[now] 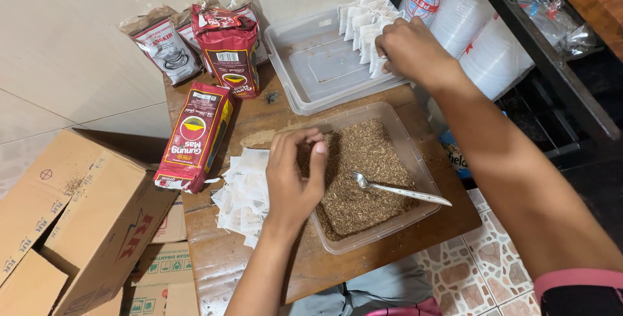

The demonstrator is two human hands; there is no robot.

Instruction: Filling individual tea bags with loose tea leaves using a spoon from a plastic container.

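- The left hand (293,176) hovers, fingers pinched together, over the near-left edge of a clear plastic tub (415,154) filled with loose brown tea leaves (363,180).
- A metal spoon (396,190) lies in the leaves, its handle resting on the tub's right rim.
- A heap of empty white filter bags (243,196) lies just left of the tub, on the wooden table (259,118).
- The right hand (409,50) reaches into a second clear tray (311,76) further back, touching a row of upright white filled bags (363,21).
- Red tea packets (195,135) lie and stand at the table's left; cardboard boxes (78,218) sit on the floor beside it.
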